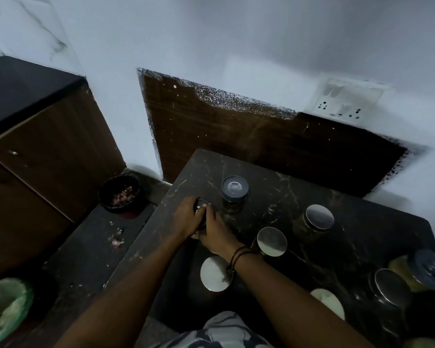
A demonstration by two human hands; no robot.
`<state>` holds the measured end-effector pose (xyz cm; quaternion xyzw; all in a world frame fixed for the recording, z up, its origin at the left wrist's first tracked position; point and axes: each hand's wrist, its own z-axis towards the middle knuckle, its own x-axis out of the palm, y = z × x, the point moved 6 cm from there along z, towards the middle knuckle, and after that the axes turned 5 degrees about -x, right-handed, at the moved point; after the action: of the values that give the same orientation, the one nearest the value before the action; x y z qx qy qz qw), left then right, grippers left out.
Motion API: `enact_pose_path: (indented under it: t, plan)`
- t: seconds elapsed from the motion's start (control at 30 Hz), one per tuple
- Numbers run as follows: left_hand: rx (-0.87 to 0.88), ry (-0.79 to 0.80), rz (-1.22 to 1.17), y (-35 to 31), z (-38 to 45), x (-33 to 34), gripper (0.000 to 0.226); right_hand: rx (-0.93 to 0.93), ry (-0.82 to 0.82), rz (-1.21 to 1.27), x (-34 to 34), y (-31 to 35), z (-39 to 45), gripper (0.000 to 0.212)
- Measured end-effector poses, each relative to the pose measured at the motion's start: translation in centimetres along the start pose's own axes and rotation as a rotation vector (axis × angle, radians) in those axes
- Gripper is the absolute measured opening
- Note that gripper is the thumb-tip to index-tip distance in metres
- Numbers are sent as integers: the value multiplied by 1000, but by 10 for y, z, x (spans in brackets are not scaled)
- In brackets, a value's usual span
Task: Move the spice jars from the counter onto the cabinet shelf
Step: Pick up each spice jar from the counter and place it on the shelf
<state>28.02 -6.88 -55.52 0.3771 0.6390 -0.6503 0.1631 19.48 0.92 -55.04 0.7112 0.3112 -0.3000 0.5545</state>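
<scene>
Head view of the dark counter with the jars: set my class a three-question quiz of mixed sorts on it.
1. True or false: both hands hold the same jar.
2. Which wrist wears the black band? A) left B) right C) neither
3. Fill in: the dark bowl stands to the ____ of the counter.

Key
1. True: the left hand and right hand curl round one jar near the counter's left edge.
2. B
3. left
</scene>
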Motion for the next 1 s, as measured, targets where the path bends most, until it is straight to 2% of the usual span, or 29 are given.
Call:
enact_pose_path:
  t: [0.23,0.4,0.53,0.63,0.73,0.83,1.0]
  plan:
    - [-107,-95,-217,-5,-4,-4,15,-1,-79,48,5,0,7,106]
    - [-214,-97,-403,-22,-9,-16,22,-81,-354,104,-18,3,2,107]
    - [-245,-10,-596,-31,-8,-26,29,-211,-537,348,-61,2,-2,104]
    - [-261,-46,-707,-30,-9,-38,28,-273,-470,563,-89,-1,1,98]
    - [-235,5,-855,-31,-10,-39,30,-174,-356,959,-99,-11,6,81]
    - [-181,76,-916,-42,-15,-36,29,-114,-294,1253,-95,-17,9,65]
    - [-162,101,-980,-51,-25,-28,38,-36,-283,1423,-82,-20,5,59]
